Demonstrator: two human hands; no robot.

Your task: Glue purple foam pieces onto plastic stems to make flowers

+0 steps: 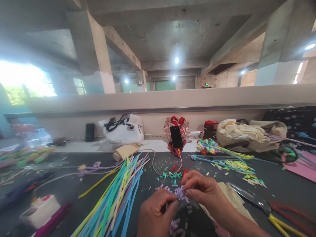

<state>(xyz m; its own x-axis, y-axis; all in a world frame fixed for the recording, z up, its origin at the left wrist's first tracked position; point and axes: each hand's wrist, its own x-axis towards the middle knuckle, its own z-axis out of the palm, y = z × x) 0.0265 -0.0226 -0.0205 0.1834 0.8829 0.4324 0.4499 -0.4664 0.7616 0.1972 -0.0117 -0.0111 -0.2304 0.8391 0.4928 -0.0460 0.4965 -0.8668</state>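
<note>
Low over the table, my left hand (159, 209) is closed in a pinch, thumb against forefinger. What sits between those fingertips is too small to make out. Facing it, my right hand (206, 192) is also closed, its fingertips pinching at a cluster of short lilac pipe cleaner pieces (182, 194). More lilac pieces (175, 227) lie below, between my wrists. Just beyond the hands are cut green pieces (170, 175) and red pieces (184, 171). Scissors (254, 199) with red and yellow handles lie to the right of my right hand.
Long pipe cleaners (120, 194) spread out at left. A phone (176, 137) on a cable leans against a red patterned bag (186, 126). Behind stand a white bag (120, 131), a dark bottle (208, 130) and a cloth bag (249, 141). Yellow-green pieces (235, 166) are scattered at right.
</note>
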